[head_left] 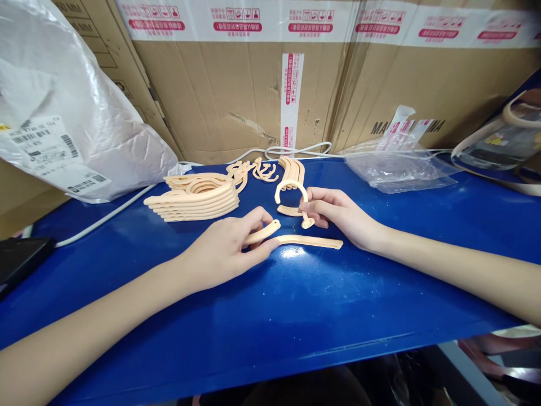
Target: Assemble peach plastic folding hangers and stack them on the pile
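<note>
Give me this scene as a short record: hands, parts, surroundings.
left hand: holding a curved piece
right hand: holding a hook
at left thumb: slim piece; joined or separate, can't tell
behind hands: stacked hanger parts, loose hooks, curved strips
surface: blue table
far left: white bag
back right: clear wrapper
backdrop: cardboard boxes

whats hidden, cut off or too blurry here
All in the head view:
Whether the curved piece and long strip join: left hand covers it.
Right end of the piece behind the hook: right hand covers it.
Rest of the black device: cut off by left edge.
Rest of the jug: cut off by right edge.
Label's fine print: too small.
</note>
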`<state>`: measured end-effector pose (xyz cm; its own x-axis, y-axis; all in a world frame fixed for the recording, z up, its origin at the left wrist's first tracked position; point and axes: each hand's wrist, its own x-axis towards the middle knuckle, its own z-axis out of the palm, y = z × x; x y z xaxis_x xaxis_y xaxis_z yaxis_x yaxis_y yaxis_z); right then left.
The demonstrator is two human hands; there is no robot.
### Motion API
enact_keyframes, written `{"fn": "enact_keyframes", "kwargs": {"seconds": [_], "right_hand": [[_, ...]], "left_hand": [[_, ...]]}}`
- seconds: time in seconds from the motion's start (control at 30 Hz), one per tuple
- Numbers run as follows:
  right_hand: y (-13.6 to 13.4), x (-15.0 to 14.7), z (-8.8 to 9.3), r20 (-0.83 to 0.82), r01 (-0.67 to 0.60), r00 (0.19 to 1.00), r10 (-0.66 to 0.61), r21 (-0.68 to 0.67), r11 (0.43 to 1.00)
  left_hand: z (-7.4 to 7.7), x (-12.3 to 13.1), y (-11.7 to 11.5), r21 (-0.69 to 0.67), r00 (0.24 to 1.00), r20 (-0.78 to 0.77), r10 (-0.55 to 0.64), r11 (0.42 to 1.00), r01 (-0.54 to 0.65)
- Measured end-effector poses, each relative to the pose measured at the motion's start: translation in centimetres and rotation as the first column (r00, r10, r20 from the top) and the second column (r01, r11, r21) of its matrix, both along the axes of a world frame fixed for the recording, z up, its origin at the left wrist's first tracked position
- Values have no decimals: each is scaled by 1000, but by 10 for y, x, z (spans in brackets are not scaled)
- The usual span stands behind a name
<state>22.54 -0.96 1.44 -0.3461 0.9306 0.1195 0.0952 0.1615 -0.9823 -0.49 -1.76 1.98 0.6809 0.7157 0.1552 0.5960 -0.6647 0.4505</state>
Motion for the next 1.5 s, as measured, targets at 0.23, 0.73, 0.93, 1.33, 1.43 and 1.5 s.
{"fn": "enact_keyframes", "kwargs": {"seconds": [0.23, 0.73, 0.93, 1.33, 1.43, 1.5], "right_hand": [[1, 2, -1, 43, -28, 999, 28, 12, 1000], [6, 3, -6, -159, 44, 986, -57, -87, 995], [7, 3, -4, -155, 63, 985, -81, -120, 991], [7, 4, -2, -167, 25, 985, -48, -140, 990], [8, 4, -1, -172, 17, 984, -46, -163, 987], [8, 5, -1, -180, 6, 983, -37, -171, 985]], "left_hand": [[0, 1, -3, 13, 999, 31, -13, 1000, 13], [-6, 0, -2, 106, 999, -15, 49, 993, -47], [-7, 1, -2, 154, 999, 1, 43, 987, -43], [-5, -2, -2, 158, 999, 34, -38, 987, 32], [-5, -2, -1, 165, 995, 65, -75, 984, 63], [-5, -2, 0, 168, 992, 81, -92, 983, 77]]}}
